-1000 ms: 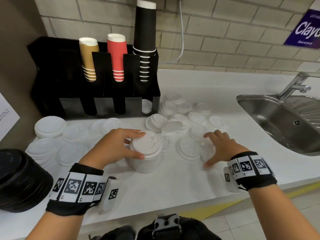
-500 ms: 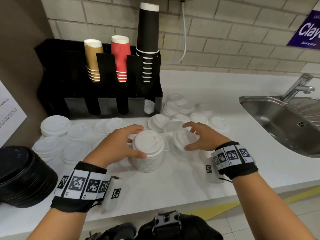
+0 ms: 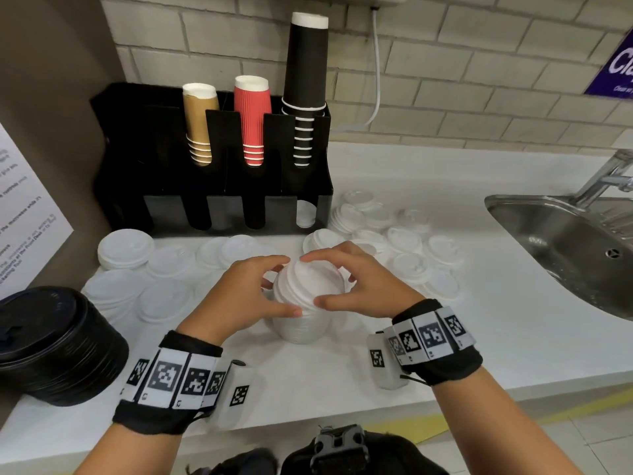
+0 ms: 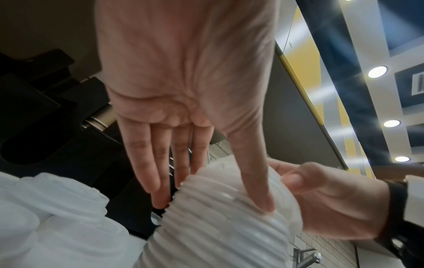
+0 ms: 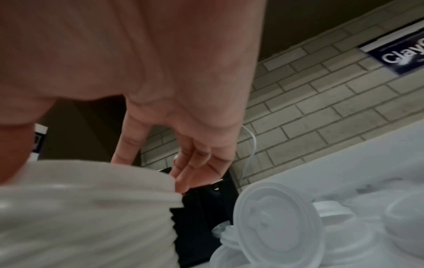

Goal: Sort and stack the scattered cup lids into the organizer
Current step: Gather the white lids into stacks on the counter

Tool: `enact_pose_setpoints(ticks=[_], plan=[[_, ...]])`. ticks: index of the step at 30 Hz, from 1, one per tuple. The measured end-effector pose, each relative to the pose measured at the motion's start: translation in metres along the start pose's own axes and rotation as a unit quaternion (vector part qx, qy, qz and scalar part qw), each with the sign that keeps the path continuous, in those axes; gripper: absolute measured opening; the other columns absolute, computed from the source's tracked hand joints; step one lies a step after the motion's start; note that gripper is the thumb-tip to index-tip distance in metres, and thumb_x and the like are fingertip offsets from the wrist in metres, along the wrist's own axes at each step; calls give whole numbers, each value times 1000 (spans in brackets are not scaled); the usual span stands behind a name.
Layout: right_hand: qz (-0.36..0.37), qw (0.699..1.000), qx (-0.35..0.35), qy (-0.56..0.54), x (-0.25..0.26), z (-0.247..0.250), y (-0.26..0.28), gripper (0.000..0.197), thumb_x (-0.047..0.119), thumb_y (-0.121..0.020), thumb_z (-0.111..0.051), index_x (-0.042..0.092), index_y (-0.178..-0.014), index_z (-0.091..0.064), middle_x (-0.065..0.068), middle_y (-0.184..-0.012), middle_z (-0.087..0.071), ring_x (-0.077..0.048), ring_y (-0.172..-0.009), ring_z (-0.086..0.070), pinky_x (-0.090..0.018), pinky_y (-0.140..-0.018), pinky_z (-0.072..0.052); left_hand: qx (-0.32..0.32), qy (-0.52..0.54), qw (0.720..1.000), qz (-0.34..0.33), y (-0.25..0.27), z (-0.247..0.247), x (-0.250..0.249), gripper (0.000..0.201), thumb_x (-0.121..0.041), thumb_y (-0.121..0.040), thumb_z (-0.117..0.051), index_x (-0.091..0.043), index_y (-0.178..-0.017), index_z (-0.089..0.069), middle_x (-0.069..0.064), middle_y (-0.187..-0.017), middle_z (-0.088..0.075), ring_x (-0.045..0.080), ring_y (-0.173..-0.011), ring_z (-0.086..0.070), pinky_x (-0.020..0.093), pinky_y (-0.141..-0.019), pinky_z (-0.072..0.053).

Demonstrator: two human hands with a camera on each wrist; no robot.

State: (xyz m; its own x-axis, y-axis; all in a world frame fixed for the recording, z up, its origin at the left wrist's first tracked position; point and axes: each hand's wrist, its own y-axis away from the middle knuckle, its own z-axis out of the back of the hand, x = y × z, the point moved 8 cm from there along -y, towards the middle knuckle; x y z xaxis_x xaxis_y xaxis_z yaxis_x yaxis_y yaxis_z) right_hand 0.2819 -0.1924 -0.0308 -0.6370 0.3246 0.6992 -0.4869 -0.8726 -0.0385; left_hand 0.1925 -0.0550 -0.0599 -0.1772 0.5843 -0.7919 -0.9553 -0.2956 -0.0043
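A tall stack of white cup lids (image 3: 303,323) stands on the white counter (image 3: 428,341) in front of me. My left hand (image 3: 270,286) grips the stack's upper part from the left, thumb on the near side, fingers round the far side. My right hand (image 3: 329,281) pinches the top white lid (image 3: 315,279) from the right, seated on the stack. In the left wrist view, the left hand's thumb (image 4: 257,190) presses the ribbed stack (image 4: 220,228). The right wrist view shows the right hand's fingers (image 5: 183,174) at the stack's (image 5: 87,208) far rim. The black organizer (image 3: 212,200) stands behind.
Loose white lids (image 3: 404,241) lie scattered right of the organizer; more lids (image 3: 164,265) lie spread to the left. A pile of black lids (image 3: 51,344) sits at the near left. Cups fill the organizer's back slots. A steel sink (image 3: 575,248) is at the right.
My right hand has come left from the counter with a white lid and now holds it on top of the stack. The left hand has stayed on the stack.
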Motion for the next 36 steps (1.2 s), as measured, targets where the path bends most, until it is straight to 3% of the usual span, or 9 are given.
enact_pose_setpoints(ticks=[3, 6, 14, 20, 23, 25, 28, 32, 36], plan=[[-6, 1000, 13, 17, 7, -7, -4, 60, 25, -75, -78, 41, -127, -54, 1, -113, -42, -8, -111, -40, -11, -95, -31, -7, 7, 1000, 2, 2, 0, 1, 93, -34, -56, -93, -26, -139, -50, -14, -118, -59, -4, -91, -59, 11, -78, -45], [-13, 999, 22, 32, 12, -12, -7, 60, 24, -74, -78, 40, -126, -55, 0, -112, -40, -13, -112, -39, -21, -100, -35, -4, 11, 1000, -5, 5, -1, -1, 86, -30, -57, -93, -35, -131, -51, -28, -105, -54, -7, -87, -58, 6, -72, -46], [-4, 995, 33, 97, 19, -22, -15, 62, 29, -69, -79, 40, -125, -54, 0, -112, -35, -14, -109, -33, -24, -95, -37, -2, 5, 1000, -22, 6, -1, -1, 69, -26, -57, -92, -55, -104, -51, -31, -100, -61, -5, -91, -61, 7, -74, -48], [-13, 996, 29, 84, 15, -24, -9, 66, 31, -70, -81, 39, -128, -51, 0, -119, -38, -16, -113, -35, -28, -97, -38, 25, 11, 999, -41, 4, -4, -9, 62, -34, -62, -90, -62, -102, -51, -51, -100, -55, -27, -98, -48, -4, -75, -38], [-23, 999, 35, 4, 7, -9, -3, 64, 31, -71, -82, 36, -127, -52, 2, -120, -48, -13, -111, -48, -24, -91, -46, 36, -8, 999, -25, 0, -3, -6, 57, -38, -61, -90, -62, -98, -53, -49, -97, -56, -29, -94, -48, 4, -71, -42], [-73, 994, -32, -69, -16, 21, 1, 54, 29, -77, -79, 32, -124, -53, 3, -119, -53, -13, -107, -54, -20, -85, -48, 38, -16, 999, -15, -2, -3, -4, 58, -39, -60, -90, -60, -101, -54, -41, -98, -59, -24, -94, -51, 9, -73, -41], [-210, 966, -145, 32, -76, 77, 20, 53, 24, -83, -72, 17, -131, -50, -7, -127, -53, -18, -111, -53, -22, -85, -42, 37, -21, 999, -2, -3, -4, -2, 65, -40, -59, -90, -53, -113, -55, -32, -109, -58, -12, -97, -53, 18, -80, -43], [-412, 889, -60, 189, -156, 106, 51, 74, 27, -77, -75, 12, -140, -39, -15, -139, -45, -31, -126, -45, -37, -99, -41, 31, -39, 999, 10, -1, -3, -1, 70, -41, -61, -88, -48, -122, -55, -28, -116, -57, 1, -102, -55, 27, -86, -45], [-455, 870, -21, 186, -187, 109, 57, 87, 26, -73, -80, 17, -146, -33, -9, -146, -43, -29, -130, -44, -36, -98, -39, 25, -57, 998, 16, 0, -2, -3, 67, -43, -60, -89, -53, -117, -54, -28, -118, -57, 4, -104, -56, 33, -91, -47]])
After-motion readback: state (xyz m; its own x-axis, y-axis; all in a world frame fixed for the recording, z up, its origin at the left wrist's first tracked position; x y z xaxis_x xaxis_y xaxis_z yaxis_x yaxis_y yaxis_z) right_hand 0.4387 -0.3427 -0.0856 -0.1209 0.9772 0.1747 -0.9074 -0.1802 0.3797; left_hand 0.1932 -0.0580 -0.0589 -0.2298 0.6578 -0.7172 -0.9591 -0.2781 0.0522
